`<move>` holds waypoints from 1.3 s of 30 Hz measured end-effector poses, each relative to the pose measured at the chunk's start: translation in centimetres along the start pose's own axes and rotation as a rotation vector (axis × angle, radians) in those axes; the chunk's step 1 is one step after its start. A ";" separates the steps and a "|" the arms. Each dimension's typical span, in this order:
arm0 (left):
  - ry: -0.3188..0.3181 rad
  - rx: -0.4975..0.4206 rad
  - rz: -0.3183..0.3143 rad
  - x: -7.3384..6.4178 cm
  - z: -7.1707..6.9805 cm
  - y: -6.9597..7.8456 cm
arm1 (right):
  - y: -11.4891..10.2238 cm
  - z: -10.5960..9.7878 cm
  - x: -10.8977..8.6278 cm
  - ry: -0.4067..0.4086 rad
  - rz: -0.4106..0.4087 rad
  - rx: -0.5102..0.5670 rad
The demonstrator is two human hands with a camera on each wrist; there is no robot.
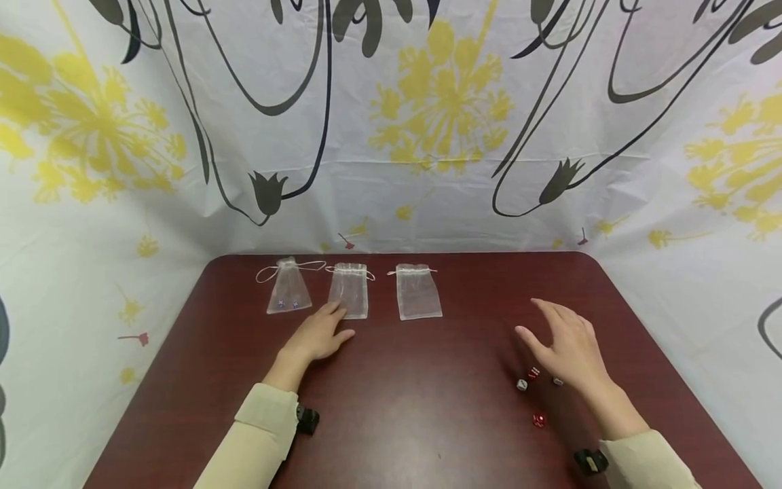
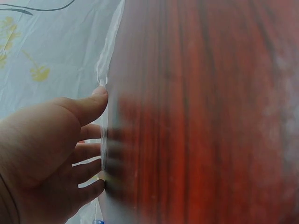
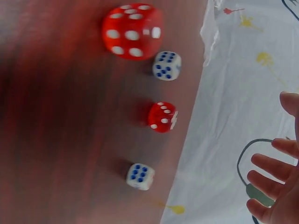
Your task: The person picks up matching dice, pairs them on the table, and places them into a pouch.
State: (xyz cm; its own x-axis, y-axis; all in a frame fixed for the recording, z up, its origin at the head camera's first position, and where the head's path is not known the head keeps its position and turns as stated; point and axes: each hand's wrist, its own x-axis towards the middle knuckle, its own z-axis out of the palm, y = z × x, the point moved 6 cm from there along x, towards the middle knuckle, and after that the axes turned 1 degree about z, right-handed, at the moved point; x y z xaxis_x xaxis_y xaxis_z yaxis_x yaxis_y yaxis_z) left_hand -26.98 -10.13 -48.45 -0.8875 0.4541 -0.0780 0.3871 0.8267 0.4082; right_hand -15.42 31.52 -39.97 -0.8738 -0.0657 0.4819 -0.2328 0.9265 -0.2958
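My left hand (image 1: 318, 334) reaches across the table, its fingertips at the lower edge of the middle sheer drawstring bag (image 1: 349, 288); the fingers are nearly straight in the left wrist view. Left of it lies another sheer bag (image 1: 290, 288), its neck gathered, with two small blue-marked dice (image 1: 288, 304) inside. A third flat bag (image 1: 419, 293) lies to the right. My right hand (image 1: 568, 346), fingers spread and holding nothing, hovers by the loose dice: two red, one nearer me (image 1: 539, 420) and one farther (image 1: 534, 373), and two white with blue pips (image 3: 167, 65) (image 3: 140, 176).
The dark red-brown table (image 1: 427, 407) has rounded far corners. Behind it and at both sides hangs a white cloth (image 1: 342, 217) with yellow and grey flower prints. Dark wrist devices (image 1: 307, 420) sit at both sleeve cuffs.
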 end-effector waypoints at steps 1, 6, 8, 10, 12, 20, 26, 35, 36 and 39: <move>0.001 -0.001 0.001 0.0 0.0 0.0 | 0.1 0.1 -0.2 -0.003 -0.002 0.005; 0.003 -0.009 0.006 -0.1 -0.1 0.1 | 0.1 0.7 -1.4 -0.029 -0.021 0.039; 0.002 -0.008 0.009 -0.1 -0.1 0.1 | 0.1 1.0 -1.9 -0.035 -0.036 0.048; -0.001 -0.004 0.008 -0.1 -0.2 0.1 | 0.1 1.2 -2.4 -0.037 -0.054 0.051; 0.002 0.002 0.012 -0.1 -0.2 0.1 | 0.1 1.5 -2.9 -0.048 -0.068 0.057; 0.012 0.017 0.024 0.1 -0.5 0.1 | -0.2 2.9 -4.4 -0.138 -0.196 0.094; -0.006 0.014 0.010 0.1 0.0 0.0 | -0.3 3.8 -5.2 -0.224 -0.256 0.083; 0.001 -0.011 -0.006 -0.1 0.2 -0.2 | -0.4 4.2 -5.2 -0.231 -0.340 0.041; 0.004 -0.011 -0.004 -0.1 0.1 -0.2 | -0.4 4.2 -5.2 -0.232 -0.343 0.039; 0.008 -0.013 -0.002 0.0 0.0 -0.1 | -0.3 4.1 -5.1 -0.228 -0.348 0.031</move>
State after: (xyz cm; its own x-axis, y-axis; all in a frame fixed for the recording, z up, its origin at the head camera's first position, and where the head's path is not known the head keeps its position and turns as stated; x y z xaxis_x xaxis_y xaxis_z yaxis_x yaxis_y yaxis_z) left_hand -27.06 -10.24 -48.46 -0.8902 0.4500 -0.0713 0.3823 0.8230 0.4202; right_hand -12.65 30.08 -45.75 -0.8119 -0.4567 0.3637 -0.5408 0.8230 -0.1739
